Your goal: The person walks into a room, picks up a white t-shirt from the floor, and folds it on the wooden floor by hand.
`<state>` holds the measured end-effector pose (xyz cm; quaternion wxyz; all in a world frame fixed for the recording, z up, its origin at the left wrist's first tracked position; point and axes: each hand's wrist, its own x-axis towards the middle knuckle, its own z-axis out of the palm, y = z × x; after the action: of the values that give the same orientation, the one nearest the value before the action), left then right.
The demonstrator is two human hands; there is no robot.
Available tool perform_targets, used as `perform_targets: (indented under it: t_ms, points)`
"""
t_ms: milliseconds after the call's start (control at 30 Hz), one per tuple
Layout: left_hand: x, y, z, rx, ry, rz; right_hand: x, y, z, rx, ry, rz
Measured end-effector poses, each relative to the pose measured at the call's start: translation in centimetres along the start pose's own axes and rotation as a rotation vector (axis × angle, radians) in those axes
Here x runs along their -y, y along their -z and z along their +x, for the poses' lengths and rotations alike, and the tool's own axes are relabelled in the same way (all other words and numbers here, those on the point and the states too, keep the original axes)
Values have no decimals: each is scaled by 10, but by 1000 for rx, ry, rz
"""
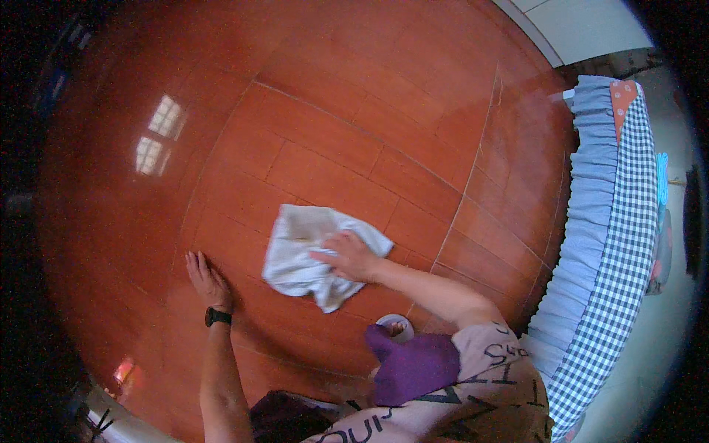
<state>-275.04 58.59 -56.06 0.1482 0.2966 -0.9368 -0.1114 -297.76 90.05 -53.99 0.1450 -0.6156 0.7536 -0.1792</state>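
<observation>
A white cloth (299,266) with a greyish-brown stain lies spread and creased on the reddish-brown tiled floor (332,171). On its right part rests my right hand (349,256), pressing it against the tiles with the fingers pointing left. To the left of the cloth, my left hand (210,282) is planted palm down on the floor, apart from the cloth and holding nothing. A black watch (217,316) is on that wrist.
At right stands a bed (626,221) with a checked cover and a gathered grey skirt (592,166). My foot in a light slipper (407,324) shows below the cloth, beside purple fabric (415,365). Window light (160,133) reflects off the floor at left.
</observation>
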Motion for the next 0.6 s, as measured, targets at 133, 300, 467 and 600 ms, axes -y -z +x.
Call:
perform_targets:
  t_ms: [133,300,467,600]
  points:
    - [1,-1,-4,19,20,71,-58,57,-133,-181,-615,-91]
    - [-5,4,-2,25,1,82,-162,116,-200,-602,-1305,-645]
    - [-6,8,-7,45,-11,119,-215,113,-43,-756,-1166,-217]
    - [-6,9,-13,47,-11,130,-116,67,99,-344,-653,-52]
